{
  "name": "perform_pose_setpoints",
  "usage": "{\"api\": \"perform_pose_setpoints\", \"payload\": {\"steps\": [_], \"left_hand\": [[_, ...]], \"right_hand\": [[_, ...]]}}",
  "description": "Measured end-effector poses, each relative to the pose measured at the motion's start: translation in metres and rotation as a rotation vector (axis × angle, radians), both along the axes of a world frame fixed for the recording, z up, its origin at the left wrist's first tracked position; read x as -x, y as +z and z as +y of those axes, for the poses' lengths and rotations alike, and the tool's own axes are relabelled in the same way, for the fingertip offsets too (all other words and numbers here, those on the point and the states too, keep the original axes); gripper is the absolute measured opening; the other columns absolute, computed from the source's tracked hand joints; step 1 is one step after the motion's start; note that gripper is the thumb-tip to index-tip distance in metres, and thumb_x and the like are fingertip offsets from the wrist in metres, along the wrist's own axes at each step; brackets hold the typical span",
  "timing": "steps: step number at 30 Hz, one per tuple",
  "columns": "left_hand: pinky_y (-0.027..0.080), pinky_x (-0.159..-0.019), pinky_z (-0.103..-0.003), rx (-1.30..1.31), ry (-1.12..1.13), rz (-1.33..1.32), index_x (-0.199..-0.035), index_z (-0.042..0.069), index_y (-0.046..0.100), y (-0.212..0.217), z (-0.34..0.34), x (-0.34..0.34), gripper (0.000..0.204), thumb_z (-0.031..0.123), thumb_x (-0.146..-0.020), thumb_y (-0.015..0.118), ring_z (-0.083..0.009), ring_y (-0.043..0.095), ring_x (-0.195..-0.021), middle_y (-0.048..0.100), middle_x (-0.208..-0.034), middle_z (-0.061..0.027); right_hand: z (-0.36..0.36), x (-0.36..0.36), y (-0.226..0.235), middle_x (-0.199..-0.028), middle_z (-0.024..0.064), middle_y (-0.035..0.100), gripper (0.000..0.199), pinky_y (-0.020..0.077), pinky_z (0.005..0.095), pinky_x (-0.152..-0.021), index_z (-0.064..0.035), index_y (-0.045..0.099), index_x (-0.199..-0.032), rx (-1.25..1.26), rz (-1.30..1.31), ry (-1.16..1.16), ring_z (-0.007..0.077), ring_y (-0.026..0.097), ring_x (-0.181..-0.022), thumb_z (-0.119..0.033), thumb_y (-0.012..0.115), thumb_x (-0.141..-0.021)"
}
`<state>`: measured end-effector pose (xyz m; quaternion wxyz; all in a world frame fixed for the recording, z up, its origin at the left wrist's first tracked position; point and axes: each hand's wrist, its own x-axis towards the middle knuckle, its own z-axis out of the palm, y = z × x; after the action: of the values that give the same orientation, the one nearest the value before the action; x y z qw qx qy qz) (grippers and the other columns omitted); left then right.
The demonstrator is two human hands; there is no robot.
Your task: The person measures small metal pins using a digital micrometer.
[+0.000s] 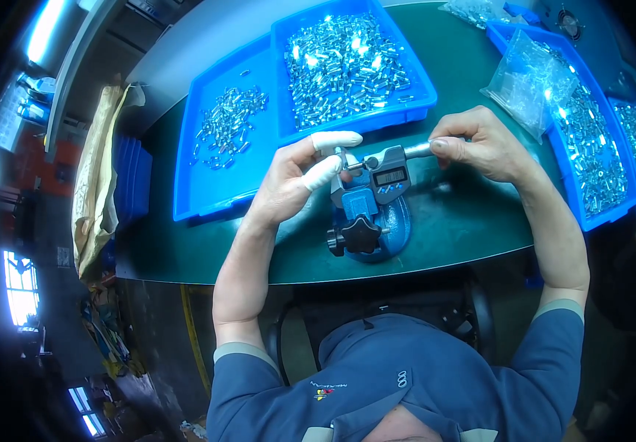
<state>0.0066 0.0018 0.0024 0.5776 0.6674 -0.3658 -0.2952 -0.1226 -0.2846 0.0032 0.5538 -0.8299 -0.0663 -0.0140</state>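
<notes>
Head view: the small metal part (341,156) sits at the jaw end of a digital micrometer (386,173) clamped in a blue stand (371,221) on the green table (465,221). It could slip and drop if the left fingers loosen early, or read wrong if the spindle is turned too hard. The left hand (296,180), with white covers on two fingertips, is pinched together on the part. The right hand (480,144) is closed around the micrometer's thimble. Blue trays (207,199) of similar parts lie just behind.
</notes>
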Motion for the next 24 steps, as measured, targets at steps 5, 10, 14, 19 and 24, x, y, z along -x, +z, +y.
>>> {"api": "perform_pose_setpoints", "payload": {"steps": [5, 10, 14, 19, 24], "left_hand": [[0.054, -0.082, -0.029, 0.001, 0.004, 0.003, -0.13, 0.002, 0.062, -0.0009, -0.001, 0.0011, 0.037, 0.023, -0.099, 0.062, -0.0124, 0.067, -0.091, 0.07, -0.099, -0.0058], [0.054, -0.084, -0.029, 0.014, 0.02, 0.017, -0.129, 0.002, 0.062, -0.0003, -0.0018, 0.0, 0.036, 0.022, -0.099, 0.062, -0.0125, 0.067, -0.091, 0.07, -0.098, -0.0056], [0.054, -0.084, -0.03, 0.017, 0.034, 0.018, -0.126, 0.001, 0.064, 0.0007, -0.0017, -0.0002, 0.033, 0.019, -0.098, 0.063, -0.0136, 0.068, -0.089, 0.072, -0.098, -0.0068], [0.055, -0.082, -0.031, 0.021, 0.045, 0.007, -0.121, 0.001, 0.067, 0.0014, -0.0013, -0.0008, 0.028, 0.014, -0.097, 0.064, -0.0147, 0.069, -0.087, 0.073, -0.096, -0.0084], [0.055, -0.079, -0.029, 0.022, 0.055, 0.033, -0.119, 0.001, 0.068, 0.0018, -0.0002, -0.0001, 0.025, 0.009, -0.095, 0.064, -0.0144, 0.07, -0.086, 0.073, -0.095, -0.0089]], "right_hand": [[0.0005, -0.0005, -0.0018, -0.072, 0.0045, 0.068, 0.029, 0.0445, 0.0262, -0.061, 0.0, 0.072, -0.091, -0.004, -0.012, 0.004, 0.0112, 0.061, -0.068, -0.028, 0.066, -0.095], [0.0006, -0.0002, -0.0012, -0.072, 0.0045, 0.068, 0.03, 0.0438, 0.0263, -0.06, -0.0006, 0.073, -0.091, 0.007, -0.002, -0.005, 0.0109, 0.06, -0.068, -0.03, 0.067, -0.094], [0.0013, 0.0008, 0.0029, -0.075, 0.0038, 0.068, 0.031, 0.0431, 0.0261, -0.061, -0.0012, 0.073, -0.091, -0.003, 0.02, -0.014, 0.0103, 0.059, -0.069, -0.032, 0.069, -0.091], [-0.0009, 0.0019, 0.0039, -0.08, 0.0026, 0.068, 0.031, 0.0428, 0.0258, -0.065, -0.0023, 0.073, -0.093, 0.024, -0.021, -0.039, 0.0098, 0.057, -0.073, -0.032, 0.075, -0.085], [-0.0011, 0.002, 0.0053, -0.081, 0.003, 0.068, 0.03, 0.0434, 0.026, -0.068, -0.0022, 0.073, -0.094, 0.008, -0.018, -0.028, 0.01, 0.057, -0.075, -0.03, 0.078, -0.083]]}}
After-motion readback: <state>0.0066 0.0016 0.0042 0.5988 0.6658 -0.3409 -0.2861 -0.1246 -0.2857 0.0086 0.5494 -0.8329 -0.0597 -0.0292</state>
